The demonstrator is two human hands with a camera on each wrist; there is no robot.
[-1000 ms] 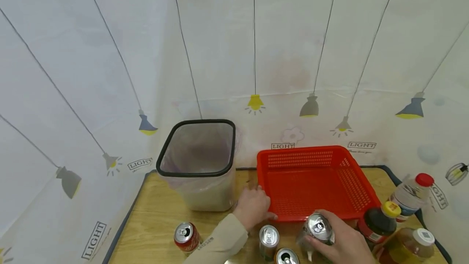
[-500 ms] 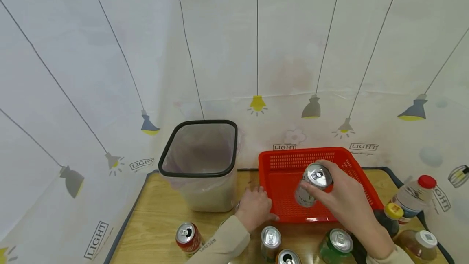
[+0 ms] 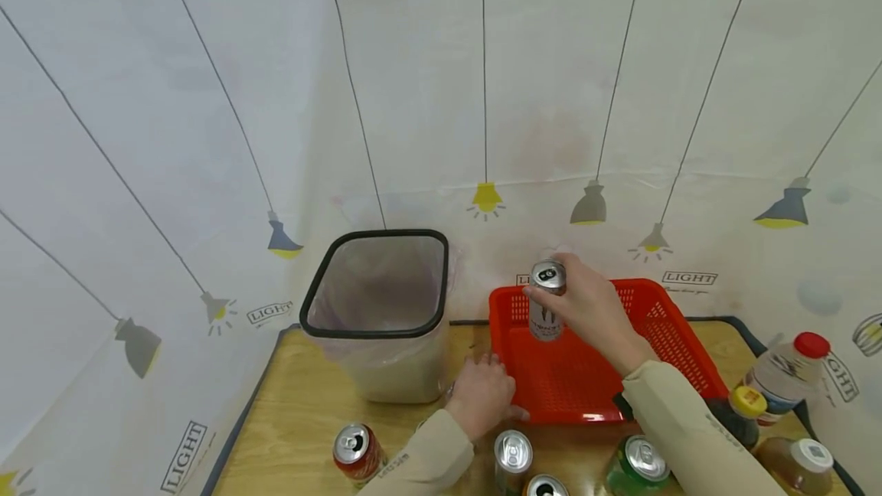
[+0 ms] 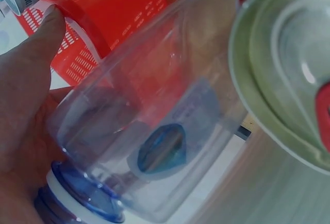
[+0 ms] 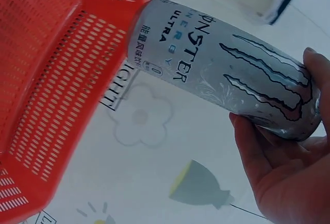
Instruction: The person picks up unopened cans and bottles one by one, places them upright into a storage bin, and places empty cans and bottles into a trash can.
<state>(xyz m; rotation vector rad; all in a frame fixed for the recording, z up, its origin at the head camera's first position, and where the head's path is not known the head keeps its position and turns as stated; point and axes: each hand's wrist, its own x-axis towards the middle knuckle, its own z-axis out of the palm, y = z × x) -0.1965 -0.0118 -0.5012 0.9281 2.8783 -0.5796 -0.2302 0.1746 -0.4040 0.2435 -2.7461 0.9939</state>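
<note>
My right hand [image 3: 586,305] holds a silver Monster energy drink can [image 5: 221,69] near its opened top, over the back left part of the red plastic basket [image 3: 572,396]. In the right wrist view, fingers and thumb wrap the can's top end. My left hand [image 3: 481,390] rests at the basket's left front corner, its straight thumb touching the rim in the left wrist view. A clear plastic bottle [image 4: 154,116] with a blue cap lies close by that hand; the hand partly hides behind it, so whether they touch is unclear.
A lined bin [image 3: 393,370] with a black rim stands left of the basket. A red can [image 3: 358,454], a silver can [image 3: 513,454], another can [image 3: 547,487] and a green can [image 3: 637,465] stand in front. Several bottles [image 3: 792,373] stand at the right.
My right hand has lifted the Monster can from the table beside the green can and carried it forward and left over the basket. The left hand stays at the basket's corner.
</note>
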